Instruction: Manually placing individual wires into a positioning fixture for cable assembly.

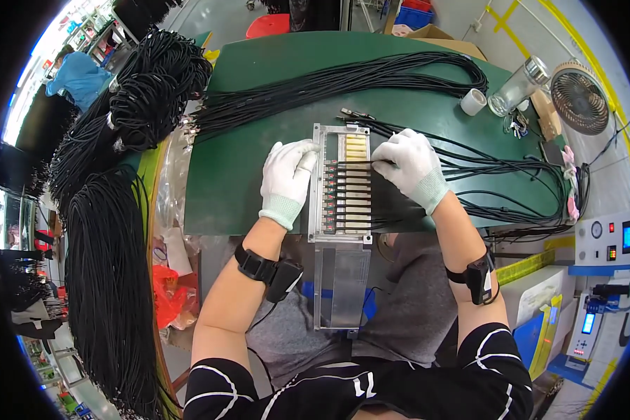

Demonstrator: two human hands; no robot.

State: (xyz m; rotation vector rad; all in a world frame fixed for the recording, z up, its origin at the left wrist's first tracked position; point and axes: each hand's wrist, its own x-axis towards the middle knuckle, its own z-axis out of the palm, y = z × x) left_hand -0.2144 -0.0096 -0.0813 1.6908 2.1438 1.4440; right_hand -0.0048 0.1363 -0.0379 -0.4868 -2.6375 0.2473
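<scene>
A rectangular metal fixture (319,203) lies across the table's near edge, with several black cables (353,187) side by side in its slots. Pale yellow strips (355,143) show in the slots at its far end. My left hand (285,178), in a white glove, has curled fingers against the fixture's upper left edge; their tips are partly hidden. On the other side, my gloved right hand (409,164) pinches a black cable just off the fixture's right edge, level with the furthest cable in the row. The cables trail right across the green table (259,63).
Long black cable bundles lie along the table's back (343,80) and hang at the left (112,280). At the right are a white cup (473,102), a glass bottle (514,91), a small fan (579,98) and control boxes (602,241). Another person (80,77) is far left.
</scene>
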